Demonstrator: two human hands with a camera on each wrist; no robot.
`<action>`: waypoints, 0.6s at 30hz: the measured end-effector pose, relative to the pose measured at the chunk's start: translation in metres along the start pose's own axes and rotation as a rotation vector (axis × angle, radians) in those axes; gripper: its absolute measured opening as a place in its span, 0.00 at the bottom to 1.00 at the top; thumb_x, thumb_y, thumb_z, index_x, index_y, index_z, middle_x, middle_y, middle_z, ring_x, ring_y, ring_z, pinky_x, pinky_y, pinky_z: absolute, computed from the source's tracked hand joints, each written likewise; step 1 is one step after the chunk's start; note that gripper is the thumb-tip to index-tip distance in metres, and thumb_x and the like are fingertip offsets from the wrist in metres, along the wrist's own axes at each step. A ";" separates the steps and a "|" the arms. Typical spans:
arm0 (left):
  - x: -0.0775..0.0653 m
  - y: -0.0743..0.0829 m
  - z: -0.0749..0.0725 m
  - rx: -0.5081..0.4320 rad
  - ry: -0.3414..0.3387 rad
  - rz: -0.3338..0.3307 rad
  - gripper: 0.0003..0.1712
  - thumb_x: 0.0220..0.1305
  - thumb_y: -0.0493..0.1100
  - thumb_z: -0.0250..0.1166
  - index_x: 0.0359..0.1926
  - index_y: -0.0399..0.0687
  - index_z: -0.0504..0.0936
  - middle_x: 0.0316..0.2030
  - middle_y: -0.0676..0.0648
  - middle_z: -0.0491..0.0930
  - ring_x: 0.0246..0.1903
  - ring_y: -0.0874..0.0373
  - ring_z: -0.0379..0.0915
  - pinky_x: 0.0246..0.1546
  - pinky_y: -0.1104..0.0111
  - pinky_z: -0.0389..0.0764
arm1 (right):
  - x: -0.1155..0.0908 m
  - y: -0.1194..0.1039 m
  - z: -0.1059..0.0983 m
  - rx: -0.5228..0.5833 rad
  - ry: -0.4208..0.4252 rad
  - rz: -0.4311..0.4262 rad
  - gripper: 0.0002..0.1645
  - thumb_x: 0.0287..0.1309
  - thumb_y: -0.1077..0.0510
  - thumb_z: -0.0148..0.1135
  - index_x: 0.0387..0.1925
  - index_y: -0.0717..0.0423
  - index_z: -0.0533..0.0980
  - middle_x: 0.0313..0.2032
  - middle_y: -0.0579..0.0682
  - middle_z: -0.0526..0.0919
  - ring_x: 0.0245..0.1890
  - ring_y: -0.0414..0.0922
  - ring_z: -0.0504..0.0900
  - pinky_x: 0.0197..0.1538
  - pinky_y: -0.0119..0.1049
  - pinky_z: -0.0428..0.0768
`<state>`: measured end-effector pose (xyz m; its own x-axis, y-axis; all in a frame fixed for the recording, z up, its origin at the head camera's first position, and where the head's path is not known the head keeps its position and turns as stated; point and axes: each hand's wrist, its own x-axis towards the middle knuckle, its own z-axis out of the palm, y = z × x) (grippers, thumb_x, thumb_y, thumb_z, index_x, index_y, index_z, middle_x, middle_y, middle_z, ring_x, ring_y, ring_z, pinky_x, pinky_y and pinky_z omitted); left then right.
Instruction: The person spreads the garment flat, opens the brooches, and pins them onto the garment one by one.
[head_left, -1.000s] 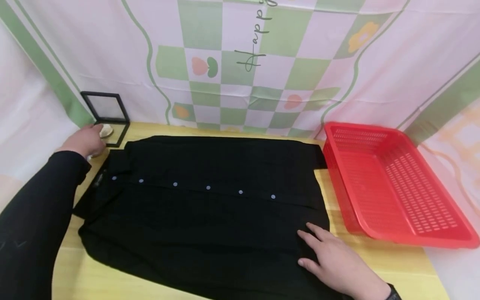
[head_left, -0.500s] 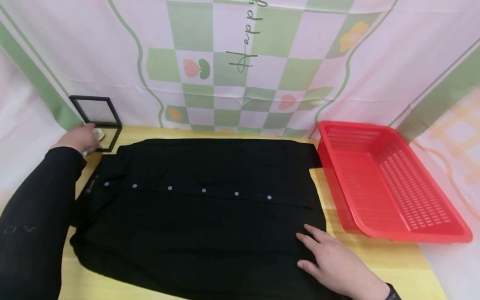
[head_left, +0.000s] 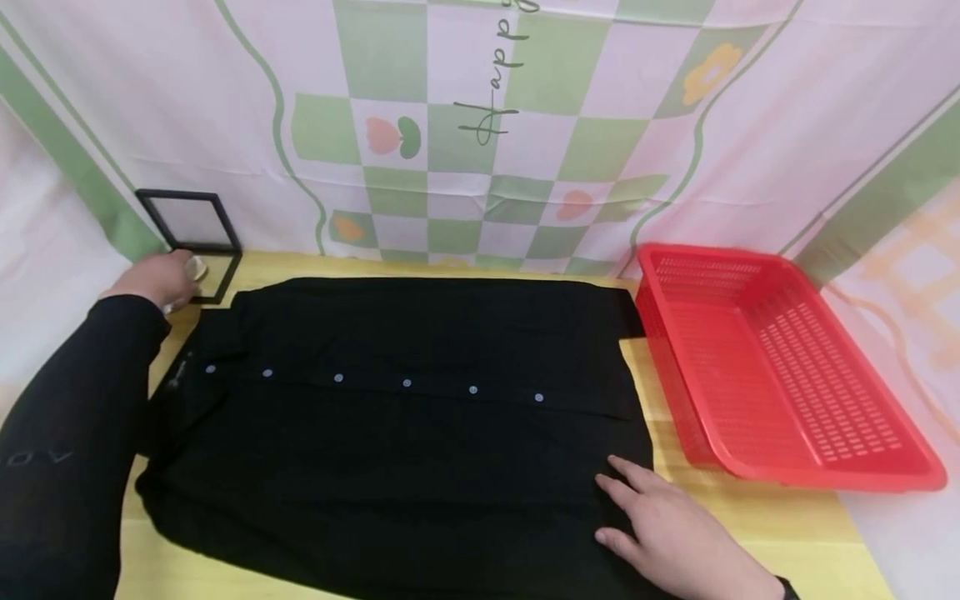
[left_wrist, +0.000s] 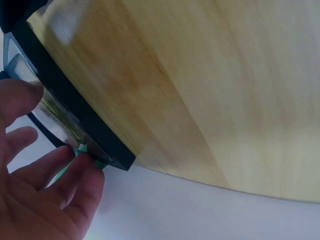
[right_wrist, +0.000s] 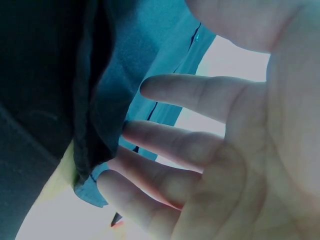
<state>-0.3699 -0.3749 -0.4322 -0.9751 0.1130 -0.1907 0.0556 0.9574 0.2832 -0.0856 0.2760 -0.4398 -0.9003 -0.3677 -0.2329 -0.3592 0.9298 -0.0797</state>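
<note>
On the table lies a black button-up shirt point(head_left: 420, 467), spread with its collar to the left and a row of pale buttons across it. My left hand point(head_left: 156, 279) is at the far left, beside a black-rimmed, hinged frame point(head_left: 225, 279) with clear panels. One panel leans against the backdrop; the other lies low. A small pale, shell-like object point(head_left: 197, 267) sits at the fingertips, over the low panel. In the left wrist view the curled thumb and fingers point(left_wrist: 90, 172) appear on either side of it. My right hand point(head_left: 671, 529) rests on the shirt's lower right, fingers spread.
A red plastic basket point(head_left: 693, 367) with perforated sides stands at the right, close to the shirt's sleeve end. Yellow wood-grain table point(head_left: 795, 533) shows around the shirt. A patterned fabric backdrop point(head_left: 480, 192) hangs behind.
The head view has shifted, so frame, shirt and basket all appear further left than a second ago. My left hand stays at the frame; the right hand stays on the shirt.
</note>
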 end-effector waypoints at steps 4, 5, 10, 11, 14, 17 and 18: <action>0.001 0.000 -0.001 0.032 -0.003 0.010 0.24 0.65 0.36 0.54 0.55 0.21 0.63 0.42 0.23 0.72 0.37 0.32 0.69 0.38 0.42 0.72 | -0.002 -0.001 0.000 -0.004 0.009 -0.010 0.37 0.58 0.35 0.66 0.57 0.58 0.80 0.62 0.59 0.74 0.60 0.55 0.73 0.57 0.54 0.75; 0.001 0.000 -0.001 0.039 -0.003 0.012 0.23 0.65 0.36 0.53 0.55 0.22 0.64 0.43 0.23 0.72 0.37 0.32 0.69 0.38 0.42 0.72 | -0.002 -0.001 0.000 -0.007 0.012 -0.014 0.37 0.58 0.35 0.66 0.57 0.58 0.80 0.62 0.59 0.74 0.60 0.55 0.74 0.57 0.54 0.75; 0.000 -0.002 -0.002 0.046 0.012 0.006 0.21 0.62 0.36 0.55 0.52 0.24 0.65 0.41 0.24 0.72 0.39 0.31 0.69 0.37 0.40 0.73 | -0.002 -0.001 0.000 0.002 -0.002 -0.001 0.37 0.57 0.35 0.67 0.57 0.58 0.80 0.61 0.58 0.74 0.59 0.55 0.74 0.57 0.53 0.76; 0.001 -0.001 -0.002 0.045 0.014 0.008 0.21 0.62 0.36 0.55 0.52 0.25 0.65 0.40 0.24 0.72 0.39 0.31 0.69 0.37 0.40 0.73 | -0.002 -0.001 0.000 0.003 -0.006 0.001 0.37 0.57 0.35 0.67 0.57 0.58 0.80 0.61 0.58 0.74 0.59 0.55 0.74 0.57 0.53 0.76; 0.004 0.000 -0.001 0.060 -0.001 0.021 0.14 0.64 0.35 0.53 0.46 0.28 0.67 0.36 0.29 0.73 0.35 0.35 0.69 0.35 0.44 0.73 | -0.002 -0.001 0.001 0.004 -0.010 -0.002 0.37 0.57 0.35 0.67 0.57 0.58 0.80 0.61 0.59 0.74 0.59 0.55 0.74 0.57 0.54 0.75; 0.007 0.003 0.001 0.095 -0.013 0.042 0.10 0.65 0.34 0.51 0.43 0.30 0.68 0.33 0.33 0.72 0.32 0.39 0.68 0.34 0.47 0.73 | -0.003 -0.001 0.002 -0.002 0.000 -0.015 0.37 0.56 0.36 0.68 0.56 0.59 0.80 0.61 0.59 0.74 0.59 0.56 0.74 0.57 0.53 0.76; 0.007 0.004 0.001 0.107 -0.014 0.046 0.09 0.65 0.34 0.50 0.42 0.30 0.68 0.33 0.34 0.72 0.31 0.39 0.68 0.34 0.48 0.73 | -0.003 0.000 0.002 -0.004 0.005 -0.017 0.36 0.56 0.36 0.68 0.55 0.59 0.80 0.61 0.59 0.74 0.59 0.56 0.74 0.57 0.53 0.76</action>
<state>-0.3767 -0.3701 -0.4333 -0.9680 0.1604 -0.1932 0.1234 0.9739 0.1905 -0.0827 0.2766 -0.4412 -0.8952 -0.3835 -0.2269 -0.3753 0.9234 -0.0799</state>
